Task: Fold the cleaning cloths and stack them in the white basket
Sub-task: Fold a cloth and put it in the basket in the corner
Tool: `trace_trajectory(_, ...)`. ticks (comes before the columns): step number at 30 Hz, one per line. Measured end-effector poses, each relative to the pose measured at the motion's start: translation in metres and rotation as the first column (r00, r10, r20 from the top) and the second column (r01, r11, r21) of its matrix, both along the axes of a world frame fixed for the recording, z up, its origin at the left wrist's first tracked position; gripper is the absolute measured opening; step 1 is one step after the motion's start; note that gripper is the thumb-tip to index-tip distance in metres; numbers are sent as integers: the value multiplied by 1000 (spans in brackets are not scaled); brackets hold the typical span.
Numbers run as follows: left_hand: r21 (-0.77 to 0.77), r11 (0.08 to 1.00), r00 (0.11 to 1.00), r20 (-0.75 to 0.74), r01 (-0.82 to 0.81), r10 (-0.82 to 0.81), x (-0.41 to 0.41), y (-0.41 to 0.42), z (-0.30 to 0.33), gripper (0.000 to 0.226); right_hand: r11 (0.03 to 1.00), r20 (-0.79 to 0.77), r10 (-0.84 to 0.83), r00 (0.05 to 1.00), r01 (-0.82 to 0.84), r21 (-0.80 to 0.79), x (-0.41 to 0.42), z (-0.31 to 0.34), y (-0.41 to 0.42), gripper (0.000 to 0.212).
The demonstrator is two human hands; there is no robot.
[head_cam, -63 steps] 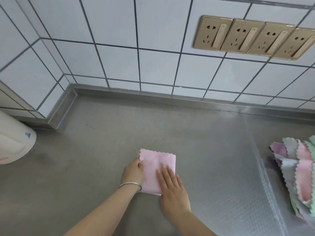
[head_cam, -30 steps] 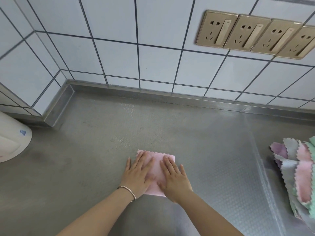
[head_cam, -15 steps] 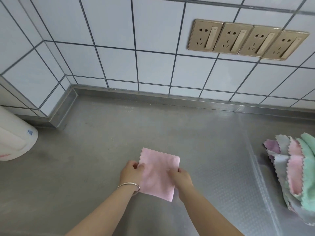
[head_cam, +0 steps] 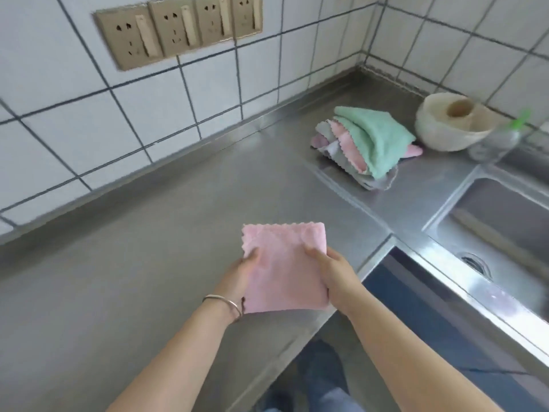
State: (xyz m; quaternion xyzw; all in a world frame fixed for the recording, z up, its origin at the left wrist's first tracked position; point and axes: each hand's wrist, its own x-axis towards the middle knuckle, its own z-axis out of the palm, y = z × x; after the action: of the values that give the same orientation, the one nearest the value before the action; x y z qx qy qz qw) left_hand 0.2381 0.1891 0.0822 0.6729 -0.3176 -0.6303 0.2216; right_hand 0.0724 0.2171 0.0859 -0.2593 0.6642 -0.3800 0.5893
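1. One folded pink cloth [head_cam: 285,269], lifted above the steel counter [head_cam: 133,263], gripped at both side edges.
2. Two hands: left hand [head_cam: 237,278] and right hand [head_cam: 335,275], fingers pinching it.
3. One pile of unfolded cloths [head_cam: 365,144] near the sink [head_cam: 490,227].
4. Four wall sockets [head_cam: 178,28].

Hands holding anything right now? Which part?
Yes: the folded pink cloth, left hand on its left edge, right hand on its right edge.

Even, bright diffuse light, no hard shadows. Motion blur across the frame, strongest at right: green-capped bottle [head_cam: 502,138] smeared, sockets [head_cam: 178,28] soft. Faint sheen on steel counter [head_cam: 133,263] and sink rim [head_cam: 439,257] (no blown glare). Wide-angle bending of tile lines at the edges.
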Motion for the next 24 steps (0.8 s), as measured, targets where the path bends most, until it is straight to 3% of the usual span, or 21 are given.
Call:
trace_trajectory(3,-180,953,969,80,245,-235,-46,24,8,35,975,-46,-221,974,221,-4,-35,8,52,12)
trace_trajectory(6,-362,787,866,211,499,-453,-95,50,8,42,909,-66,-416,907,414,-41,-68,11,111,13)
trace_trajectory(11,-412,513,628,216,753,-748,-184,118,16,37,693,-32,-720,693,714,-101,-114,15,222,15)
trace_trajectory(15,-436,320,441,212,841,-872,-242,184,19,38,500,-11,-863,505,852,-153,-138,20,306,16)
trace_trajectory(20,-481,92,200,178,872,-964,-311,298,31,22,268,23,-961,276,947,-179,-166,26,430,17)
trace_trajectory(24,-455,-9,62,141,891,-988,-349,391,32,33,128,11,-991,132,974,-187,-186,30,525,21)
